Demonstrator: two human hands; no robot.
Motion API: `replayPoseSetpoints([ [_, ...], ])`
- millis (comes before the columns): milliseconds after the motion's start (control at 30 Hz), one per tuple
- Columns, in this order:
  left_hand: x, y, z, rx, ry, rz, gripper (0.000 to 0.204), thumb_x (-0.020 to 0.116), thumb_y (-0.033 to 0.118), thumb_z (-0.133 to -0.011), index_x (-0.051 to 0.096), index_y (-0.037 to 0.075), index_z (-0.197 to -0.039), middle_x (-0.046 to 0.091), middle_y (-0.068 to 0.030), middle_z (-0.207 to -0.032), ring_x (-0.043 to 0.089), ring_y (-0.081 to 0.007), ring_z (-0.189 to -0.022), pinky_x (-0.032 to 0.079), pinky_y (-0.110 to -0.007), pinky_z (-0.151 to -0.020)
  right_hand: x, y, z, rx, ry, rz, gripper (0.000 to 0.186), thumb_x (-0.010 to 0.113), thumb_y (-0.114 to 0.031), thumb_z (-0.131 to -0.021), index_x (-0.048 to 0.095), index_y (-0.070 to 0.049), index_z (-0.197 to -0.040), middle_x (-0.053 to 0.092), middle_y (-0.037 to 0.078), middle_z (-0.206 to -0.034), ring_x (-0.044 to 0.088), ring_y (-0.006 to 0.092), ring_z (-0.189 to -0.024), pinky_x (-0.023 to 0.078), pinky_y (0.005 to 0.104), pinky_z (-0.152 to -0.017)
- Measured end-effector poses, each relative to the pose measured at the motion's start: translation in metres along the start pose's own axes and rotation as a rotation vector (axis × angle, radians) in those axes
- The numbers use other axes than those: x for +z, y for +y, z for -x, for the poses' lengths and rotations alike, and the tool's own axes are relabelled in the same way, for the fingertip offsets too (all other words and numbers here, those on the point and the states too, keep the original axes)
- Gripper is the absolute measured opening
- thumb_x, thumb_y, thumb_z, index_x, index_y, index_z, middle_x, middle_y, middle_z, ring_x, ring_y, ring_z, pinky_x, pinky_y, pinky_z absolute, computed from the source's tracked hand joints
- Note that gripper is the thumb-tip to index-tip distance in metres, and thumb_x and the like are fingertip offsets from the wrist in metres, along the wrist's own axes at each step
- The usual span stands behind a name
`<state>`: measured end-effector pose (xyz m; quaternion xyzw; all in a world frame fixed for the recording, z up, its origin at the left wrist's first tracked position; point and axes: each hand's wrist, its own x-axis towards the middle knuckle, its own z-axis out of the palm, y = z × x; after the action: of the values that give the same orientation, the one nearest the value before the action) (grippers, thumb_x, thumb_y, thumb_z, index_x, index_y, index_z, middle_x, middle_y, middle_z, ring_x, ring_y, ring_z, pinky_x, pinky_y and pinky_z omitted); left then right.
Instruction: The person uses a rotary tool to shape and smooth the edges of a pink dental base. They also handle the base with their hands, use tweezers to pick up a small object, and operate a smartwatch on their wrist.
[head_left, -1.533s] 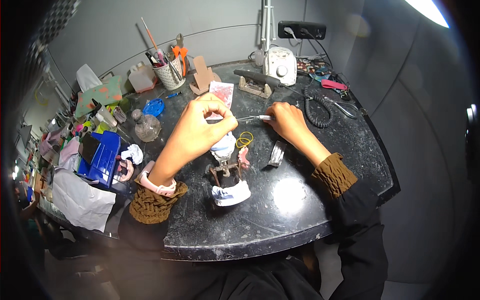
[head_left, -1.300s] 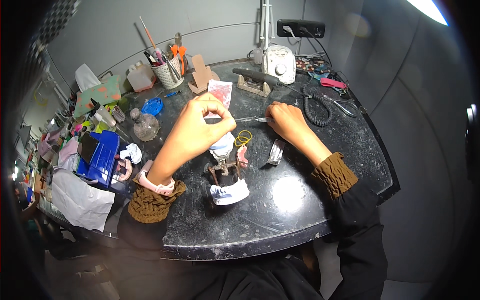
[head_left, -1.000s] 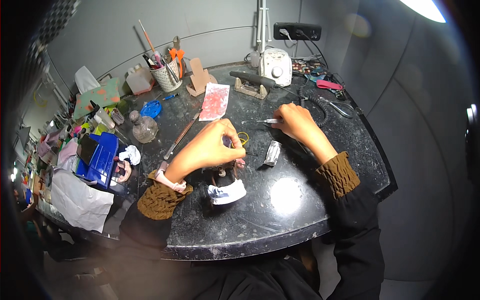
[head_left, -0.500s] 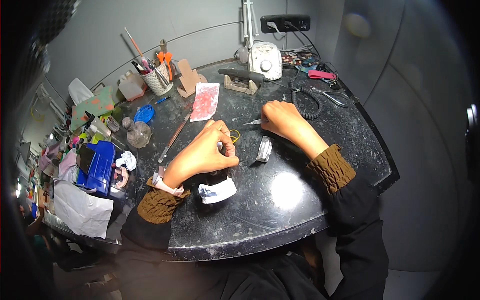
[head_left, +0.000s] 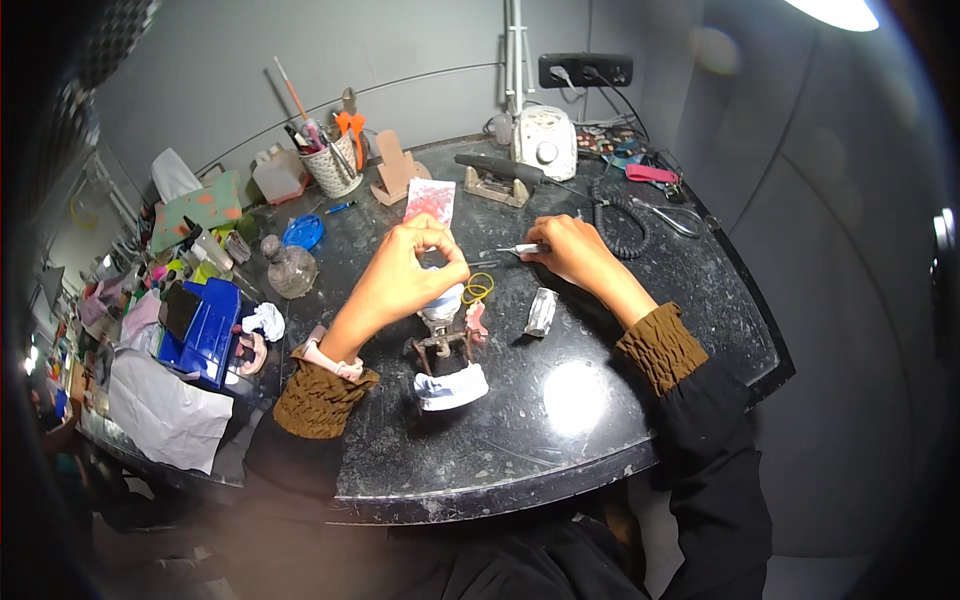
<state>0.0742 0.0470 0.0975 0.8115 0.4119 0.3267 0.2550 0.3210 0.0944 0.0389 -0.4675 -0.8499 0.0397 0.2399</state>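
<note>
My left hand (head_left: 408, 272) is raised over a metal dental articulator (head_left: 438, 342), thumb and fingertips pinched together. What they hold, if anything, is hidden. A white plaster cast (head_left: 451, 388) forms the articulator's near end; another pale cast sits partly covered beneath my hand. My right hand (head_left: 568, 252) grips a slim tool (head_left: 524, 249) with a thin metal tip pointing left toward my other hand. Beside the articulator lie a pink arch-shaped piece (head_left: 476, 321) and a yellow rubber band (head_left: 479, 289). A crumpled silver wrapper (head_left: 541, 312) rests between the hands.
Behind my left hand is a red-smeared white sheet (head_left: 431, 195). A handpiece on a stand (head_left: 497, 187) and a white control unit (head_left: 545, 143) stand farther back. A pot of tools (head_left: 332, 168), glass bottle (head_left: 290, 268) and blue box (head_left: 208, 330) line the left.
My left hand has lifted and shifted, uncovering the articulator and the pink piece. More of the tool in my right hand shows. The view has tilted, and a lamp now appears at the top.
</note>
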Motion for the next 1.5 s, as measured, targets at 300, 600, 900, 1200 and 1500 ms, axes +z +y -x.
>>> replayPoseSetpoints([
  [300, 0.004, -0.058, -0.018, 0.090, 0.568, 0.256, 0.010, 0.070, 0.008, -0.070, 0.066, -0.001, -0.071, 0.061, -0.0058, -0.079, 0.059, -0.0125, -0.072, 0.046, -0.026, -0.066, -0.002, -0.009, 0.001, -0.023, -0.061, 0.121, 0.016, 0.067, -0.011, -0.074, 0.063, -0.001, -0.085, 0.065, 0.014, -0.087, 0.063, 0.0322, -0.085, 0.049, 0.0406, -0.072],
  [600, 0.007, -0.114, -0.013, 0.030, 0.867, 0.146, 0.012, 0.070, 0.012, -0.068, 0.064, 0.002, -0.067, 0.061, -0.0050, -0.073, 0.058, -0.0125, -0.066, 0.044, -0.025, -0.057, 0.021, -0.010, -0.029, -0.010, 0.028, 0.039, 0.017, 0.068, -0.011, -0.074, 0.064, -0.004, -0.088, 0.065, 0.013, -0.090, 0.063, 0.0332, -0.087, 0.049, 0.0419, -0.073],
  [900, 0.018, -0.105, -0.012, 0.004, 0.675, 0.245, 0.014, 0.070, 0.014, -0.067, 0.064, 0.001, -0.068, 0.061, -0.0084, -0.077, 0.060, -0.0201, -0.069, 0.047, -0.030, -0.063, -0.002, -0.002, -0.054, -0.012, 0.228, -0.007, 0.023, 0.066, -0.007, -0.075, 0.069, -0.007, -0.098, 0.067, 0.013, -0.091, 0.065, 0.0309, -0.082, 0.051, 0.0382, -0.072],
  [1200, 0.002, -0.103, -0.006, -0.157, 0.347, 0.080, 0.023, 0.073, 0.023, -0.065, 0.067, 0.001, -0.068, 0.062, -0.0158, -0.087, 0.060, -0.0262, -0.084, 0.047, -0.034, -0.075, -0.002, -0.042, -0.004, -0.198, -0.219, -0.333, 0.022, 0.076, -0.013, -0.071, 0.072, -0.007, -0.092, 0.066, 0.009, -0.088, 0.064, 0.0260, -0.083, 0.049, 0.0346, -0.073],
  [1500, -0.018, -0.107, -0.004, -0.152, 0.313, 0.111, 0.023, 0.069, 0.022, -0.071, 0.068, -0.001, -0.071, 0.063, -0.0134, -0.092, 0.060, -0.0225, -0.091, 0.045, -0.032, -0.081, 0.003, -0.043, 0.007, -0.198, -0.171, -0.196, 0.014, 0.070, -0.008, -0.073, 0.065, -0.005, -0.086, 0.063, 0.010, -0.089, 0.060, 0.0326, -0.087, 0.047, 0.0394, -0.071],
])
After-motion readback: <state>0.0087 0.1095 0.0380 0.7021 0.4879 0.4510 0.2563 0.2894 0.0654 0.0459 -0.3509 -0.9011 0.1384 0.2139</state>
